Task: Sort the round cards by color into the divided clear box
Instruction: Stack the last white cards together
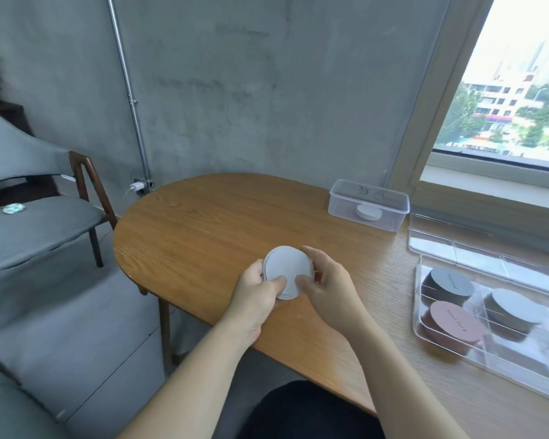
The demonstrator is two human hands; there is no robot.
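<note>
Cards (287, 269), white and round, sit as a thin stack just above the wooden table (203, 223), near its front edge. The left hand (257, 294) grips the stack from the lower left, thumb laid over the top card and fingers curled beneath. The right hand (327, 286) holds the right rim, thumb on the face and fingers bent around the far edge.

Off to the right lies the divided clear box (533, 372), well apart from the hands. A black stack (449, 285) fills its far left compartment, a reddish-brown stack (454, 324) the one nearer the person, and a grey stack (511, 308) the compartment to their right. Behind the box, a clear lid (457, 245) lies flat on the table. Further back, near the window (514, 90), stands a smaller clear tub (343, 204) with a low white stack (368, 212) inside.

Bare tabletop lies between the hands and the divided box.

On the left, a grey padded chair (38, 223) carries a small wrapped item (13, 209) on its seat. A metal pipe (130, 99) runs down the concrete wall to a socket with a white charger (137, 186).
</note>
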